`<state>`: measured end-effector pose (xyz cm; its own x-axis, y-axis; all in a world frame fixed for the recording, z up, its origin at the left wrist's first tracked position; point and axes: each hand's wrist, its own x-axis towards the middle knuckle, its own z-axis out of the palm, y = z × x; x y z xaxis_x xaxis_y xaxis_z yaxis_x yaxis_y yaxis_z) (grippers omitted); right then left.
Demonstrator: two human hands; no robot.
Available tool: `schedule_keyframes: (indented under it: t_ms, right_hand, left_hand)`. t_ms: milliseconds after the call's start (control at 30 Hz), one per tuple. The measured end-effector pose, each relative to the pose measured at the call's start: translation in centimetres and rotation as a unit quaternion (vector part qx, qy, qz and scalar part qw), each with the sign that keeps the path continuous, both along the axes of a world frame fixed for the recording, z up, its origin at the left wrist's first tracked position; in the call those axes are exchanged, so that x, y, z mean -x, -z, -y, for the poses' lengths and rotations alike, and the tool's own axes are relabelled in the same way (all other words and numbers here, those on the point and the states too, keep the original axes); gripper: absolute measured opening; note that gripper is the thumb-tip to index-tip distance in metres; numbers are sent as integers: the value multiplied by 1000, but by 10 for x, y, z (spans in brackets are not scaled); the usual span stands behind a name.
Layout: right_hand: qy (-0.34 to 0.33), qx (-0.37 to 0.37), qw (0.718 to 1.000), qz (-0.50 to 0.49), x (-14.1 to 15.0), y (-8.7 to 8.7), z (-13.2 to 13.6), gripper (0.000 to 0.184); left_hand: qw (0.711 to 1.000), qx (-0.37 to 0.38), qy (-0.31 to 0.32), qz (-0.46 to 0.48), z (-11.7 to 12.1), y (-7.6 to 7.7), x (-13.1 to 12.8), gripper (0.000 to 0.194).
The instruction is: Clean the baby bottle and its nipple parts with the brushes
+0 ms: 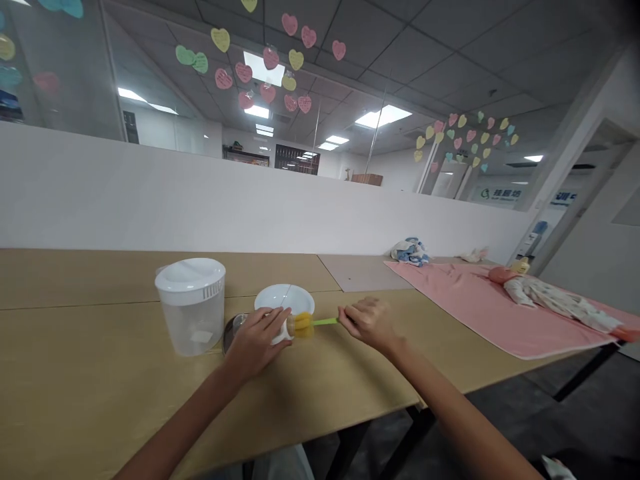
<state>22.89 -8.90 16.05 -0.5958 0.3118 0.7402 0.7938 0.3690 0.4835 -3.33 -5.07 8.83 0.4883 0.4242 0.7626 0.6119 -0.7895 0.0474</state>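
Note:
My left hand is wrapped around a small white bottle lying on its side, its mouth facing right. The fingers cover most of the bottle. My right hand grips the green handle of a bottle brush. The brush's yellow head is at the bottle mouth; I cannot tell how much of it is inside. Just behind the bottle sits a white bowl. A dark round dish shows partly behind my left hand, with a clear item in it that is mostly hidden.
On the brown table, a clear bucket with a white lid stands left of my hands. To the right, a pink cloth bears a clothed doll. A blue-and-white bundled cloth lies near the low white wall.

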Motion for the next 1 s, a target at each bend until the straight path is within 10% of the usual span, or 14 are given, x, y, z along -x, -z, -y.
schedule_keyframes:
  t_ms: [233,467,633,800,1000]
  right_hand:
    - [20,-14,998,-60,36,21,26,43]
    - [157,-11,969,-189,-28,37,53,46]
    - [245,149,892,-349,-69,70,63,48]
    - [314,297,798,-419,-74,118,60,28]
    - [252,353,792,-430,-46,166,25,17]
  left_hand:
    - [998,-33,42,-18,24,-15,-10,44]
    - [994,-41,-46,-86,-17,-28,-9,37]
    - [991,87,-20,-100,-62,-36,-20,28]
    - [989,139,-46,-21,-77,-32,-30,34]
    - [928,303,-1,215,-29,-8,-36,52]
